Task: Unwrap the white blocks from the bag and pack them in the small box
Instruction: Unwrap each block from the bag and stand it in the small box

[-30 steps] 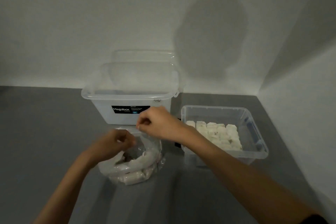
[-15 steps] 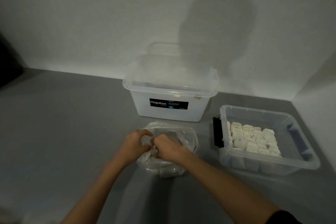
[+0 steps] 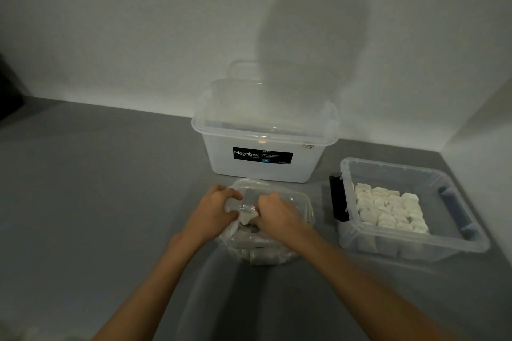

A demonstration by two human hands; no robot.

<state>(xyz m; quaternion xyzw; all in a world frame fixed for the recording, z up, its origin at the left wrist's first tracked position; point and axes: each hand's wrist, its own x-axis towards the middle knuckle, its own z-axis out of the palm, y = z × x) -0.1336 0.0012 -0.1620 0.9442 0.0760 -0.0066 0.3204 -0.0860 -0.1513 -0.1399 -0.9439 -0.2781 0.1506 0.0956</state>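
Note:
A clear plastic bag (image 3: 299, 230) holding several wrapped white blocks lies on the grey table in front of me. Both hands are over its mouth. My left hand (image 3: 213, 212) grips the bag's left edge with curled fingers. My right hand (image 3: 274, 216) is curled beside it, and a white wrapped block (image 3: 247, 217) shows between the two hands, pinched by the right fingers. To the right stands the small clear box (image 3: 457, 241), with several unwrapped white blocks (image 3: 390, 209) packed in rows against its left side.
A larger translucent Megabox tub (image 3: 263, 147) stands behind the bag, close to the white wall. The small box has a black latch (image 3: 338, 198) on its left end. Walls close the table at the back and right; bare grey tabletop (image 3: 97, 188) spreads left.
A second ago my right hand was raised above the bag; it has dropped to the bag's mouth beside the left hand. The view has shifted, so everything sits further right.

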